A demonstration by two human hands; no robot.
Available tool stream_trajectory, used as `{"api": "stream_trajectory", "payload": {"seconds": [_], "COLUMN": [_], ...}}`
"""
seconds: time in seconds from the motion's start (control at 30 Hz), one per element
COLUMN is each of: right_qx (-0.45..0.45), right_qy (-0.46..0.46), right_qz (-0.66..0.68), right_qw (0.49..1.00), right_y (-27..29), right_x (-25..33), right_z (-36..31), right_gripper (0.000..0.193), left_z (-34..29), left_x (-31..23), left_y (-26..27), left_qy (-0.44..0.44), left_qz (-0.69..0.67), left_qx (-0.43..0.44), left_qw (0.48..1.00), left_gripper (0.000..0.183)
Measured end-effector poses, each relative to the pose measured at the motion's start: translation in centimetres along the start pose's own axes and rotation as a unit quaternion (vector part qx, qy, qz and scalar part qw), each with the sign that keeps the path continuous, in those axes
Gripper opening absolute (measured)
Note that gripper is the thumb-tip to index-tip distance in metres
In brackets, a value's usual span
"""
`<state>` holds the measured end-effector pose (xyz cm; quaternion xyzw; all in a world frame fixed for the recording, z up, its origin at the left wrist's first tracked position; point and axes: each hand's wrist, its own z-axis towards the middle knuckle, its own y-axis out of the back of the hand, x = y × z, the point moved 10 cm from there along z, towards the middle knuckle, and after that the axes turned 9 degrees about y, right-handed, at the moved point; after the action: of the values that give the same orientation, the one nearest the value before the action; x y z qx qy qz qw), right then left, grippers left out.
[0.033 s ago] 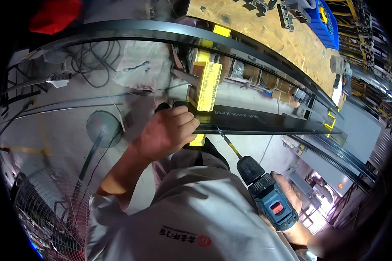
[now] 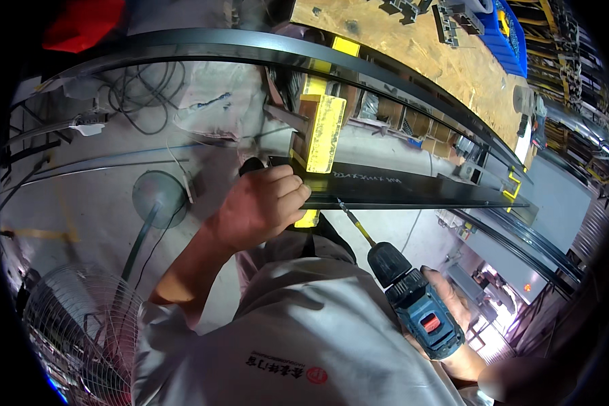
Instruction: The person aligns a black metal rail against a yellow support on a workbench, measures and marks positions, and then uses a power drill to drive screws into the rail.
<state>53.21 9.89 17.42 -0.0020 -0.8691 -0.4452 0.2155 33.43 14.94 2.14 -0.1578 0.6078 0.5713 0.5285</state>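
My left hand (image 2: 264, 206) is closed around the near end of a long dark flat metal bar (image 2: 419, 191), right beside a yellow block (image 2: 325, 132) that stands on it. My right hand (image 2: 450, 304) grips a blue and black cordless drill (image 2: 416, 304). The drill's long bit (image 2: 354, 222) points up and to the left, and its tip touches the bar's near edge just right of my left hand. My grey shirt fills the lower middle of the picture.
A dark curved rail (image 2: 250, 42) arcs over the bar. Behind it lie a wooden board top (image 2: 413, 54) and a blue crate (image 2: 511, 34). A wire-cage fan (image 2: 81, 331), a round stand base (image 2: 159, 196) and loose cables (image 2: 135, 95) are on the floor to the left.
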Motion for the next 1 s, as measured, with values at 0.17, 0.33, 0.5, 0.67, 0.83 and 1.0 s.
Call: {"api": "stream_trajectory", "payload": {"seconds": [0.17, 0.33, 0.5, 0.67, 0.83, 1.0], "right_qx": [0.017, 0.039, 0.080, 0.119, 0.176, 0.199], "right_qy": [-0.016, -0.058, -0.040, -0.013, -0.048, -0.087], "right_qz": [0.130, 0.215, 0.199, 0.182, 0.225, 0.224], "right_qw": [0.991, 0.974, 0.976, 0.976, 0.957, 0.950], "right_y": [0.5, -0.4, -0.1, 1.0, 0.5, 0.6], "right_x": [0.7, -0.2, -0.4, 1.4, 1.7, 1.7], "right_z": [2.4, 2.3, 2.8, 5.0, 5.4, 5.3], "right_gripper": [0.066, 0.061, 0.062, 0.069, 0.076, 0.060], "left_z": [-0.2, -0.4, -0.5, -0.8, -0.8, -0.9], "left_x": [0.8, 1.5, 1.9, 2.1, 2.0, 1.9], "left_y": [-0.7, -1.2, -1.3, -1.5, -1.5, -1.2], "left_qy": [0.016, 0.025, 0.028, 0.028, 0.013, 0.000], "left_qz": [-0.040, -0.079, -0.099, -0.106, -0.109, -0.114], "left_qx": [0.030, 0.026, 0.011, 0.003, -0.008, -0.039], "left_qw": [0.999, 0.996, 0.995, 0.994, 0.994, 0.993], "left_gripper": [0.050, 0.050, 0.051, 0.052, 0.052, 0.050]}}
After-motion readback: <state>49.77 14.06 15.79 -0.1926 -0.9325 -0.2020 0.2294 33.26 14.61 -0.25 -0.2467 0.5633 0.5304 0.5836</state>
